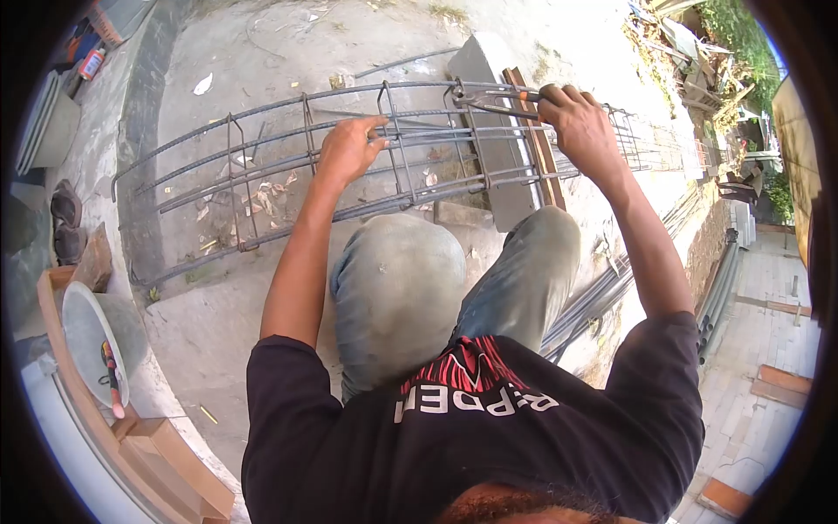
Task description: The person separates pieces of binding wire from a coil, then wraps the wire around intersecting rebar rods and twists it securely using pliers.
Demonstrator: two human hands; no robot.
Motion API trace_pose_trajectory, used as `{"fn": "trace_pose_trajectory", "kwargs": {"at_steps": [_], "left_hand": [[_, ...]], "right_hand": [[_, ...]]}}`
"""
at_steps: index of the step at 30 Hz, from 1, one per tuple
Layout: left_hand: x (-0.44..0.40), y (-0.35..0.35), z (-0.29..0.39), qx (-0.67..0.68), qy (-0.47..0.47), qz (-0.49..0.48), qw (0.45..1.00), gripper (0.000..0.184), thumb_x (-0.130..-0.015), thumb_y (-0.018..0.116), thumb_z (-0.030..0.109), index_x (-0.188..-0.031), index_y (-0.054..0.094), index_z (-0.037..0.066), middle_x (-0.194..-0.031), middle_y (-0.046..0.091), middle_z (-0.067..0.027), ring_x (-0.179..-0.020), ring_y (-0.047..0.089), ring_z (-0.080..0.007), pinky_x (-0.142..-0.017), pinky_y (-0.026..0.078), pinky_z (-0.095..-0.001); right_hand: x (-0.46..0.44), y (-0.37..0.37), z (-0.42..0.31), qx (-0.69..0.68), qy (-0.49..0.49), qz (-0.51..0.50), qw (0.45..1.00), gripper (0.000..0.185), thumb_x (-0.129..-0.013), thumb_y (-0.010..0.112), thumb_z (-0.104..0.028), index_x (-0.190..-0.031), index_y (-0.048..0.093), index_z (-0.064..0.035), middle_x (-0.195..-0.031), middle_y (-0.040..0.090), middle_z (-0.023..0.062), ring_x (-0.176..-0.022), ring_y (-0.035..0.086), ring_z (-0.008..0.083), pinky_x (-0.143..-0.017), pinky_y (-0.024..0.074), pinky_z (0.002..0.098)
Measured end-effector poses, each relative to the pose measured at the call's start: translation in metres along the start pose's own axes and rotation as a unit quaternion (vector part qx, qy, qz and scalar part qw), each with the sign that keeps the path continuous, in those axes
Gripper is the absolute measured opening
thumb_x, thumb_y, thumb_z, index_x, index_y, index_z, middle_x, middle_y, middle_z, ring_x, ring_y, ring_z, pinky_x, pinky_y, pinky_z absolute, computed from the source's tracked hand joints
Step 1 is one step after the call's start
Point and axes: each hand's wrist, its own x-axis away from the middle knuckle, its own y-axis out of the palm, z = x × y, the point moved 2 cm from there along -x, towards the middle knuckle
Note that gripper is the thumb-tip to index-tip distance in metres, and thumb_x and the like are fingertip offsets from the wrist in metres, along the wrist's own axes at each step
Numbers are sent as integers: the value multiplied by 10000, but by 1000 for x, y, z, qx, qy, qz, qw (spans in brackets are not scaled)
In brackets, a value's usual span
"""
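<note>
A long cage of steel bars [314, 157] with square stirrups lies across the view in front of my knees. My right hand [576, 127] is wrapped round the dark and orange handles of a pair of pliers [497, 100]. The pliers' jaws meet the cage's far top bar beside a stirrup. On the cage's left part, my left hand [351, 150] is at the bars near another stirrup, its fingers curled and thumb apart; whether it holds anything is too small to tell.
A grey block [511, 188] and a brown strip [541, 166] stand under the cage. Loose rods [602, 293] lie at the right. At the left are sandals [67, 223], a pale basin [83, 327] and a wooden frame [65, 375]. Debris is scattered on the ground.
</note>
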Motion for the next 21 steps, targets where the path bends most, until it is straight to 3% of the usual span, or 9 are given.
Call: {"fn": "trace_pose_trajectory", "kwargs": {"at_steps": [3,6,10,13,15,16,19,21], "left_hand": [[2,-1,0,-10,15,19,1000,393,-885,792,190,-1268,744,114,-1063,779,-197,-1023,744,-368,-918,573,-451],[2,-6,5,15,12,16,1000,389,-886,781,164,-1267,740,98,-1050,774,-209,-1027,738,-378,-924,571,-458],[4,-1,-3,35,3,17,999,399,-892,772,144,-1283,725,83,-1082,774,-201,-1042,733,-382,-923,566,-452],[3,1,-5,16,10,19,1000,411,-894,774,134,-1297,715,79,-1082,774,-200,-1025,738,-379,-928,569,-450],[1,3,-6,4,10,16,1000,425,-894,776,142,-1308,707,73,-1067,777,-194,-981,748,-377,-923,572,-452],[1,1,-4,35,-3,20,999,445,-882,787,144,-1312,703,65,-1109,764,-201,-1038,724,-383,-959,557,-455],[1,-8,4,78,-16,64,995,518,-849,820,158,-1336,680,52,-1243,712,-209,-1199,646,-390,-1059,507,-456],[4,-14,15,47,9,139,989,580,-832,839,173,-1369,653,57,-1342,663,-196,-1290,586,-379,-1115,468,-452]], "right_hand": [[-30,26,-28,137,-113,120,977,285,-1028,567,-189,-1257,721,-118,-1539,527,46,-1450,453,235,-1238,334,486],[-52,23,-54,193,-122,65,971,393,-1063,536,-285,-1396,670,-124,-1671,384,46,-1547,329,241,-1306,198,555],[-65,17,-72,205,-124,53,969,431,-1077,525,-354,-1428,653,-138,-1694,341,69,-1579,264,287,-1300,168,596],[-72,5,-79,227,-125,17,966,443,-1048,566,-322,-1451,616,-144,-1699,333,51,-1575,275,251,-1319,143,574],[-76,-7,-86,260,-127,-13,957,423,-1037,592,-306,-1418,632,-127,-1647,403,74,-1557,309,249,-1311,185,549],[-80,-14,-90,277,-128,-26,952,413,-1031,605,-298,-1401,640,-119,-1622,437,85,-1547,326,248,-1307,206,537],[-89,-29,-99,287,-194,14,938,351,-1005,652,-259,-1308,670,-83,-1398,636,121,-1388,542,238,-1212,386,469],[-97,-37,-105,267,-187,-5,945,330,-986,680,-230,-1271,669,-63,-1169,719,127,-1166,673,241,-1031,514,421]]}}
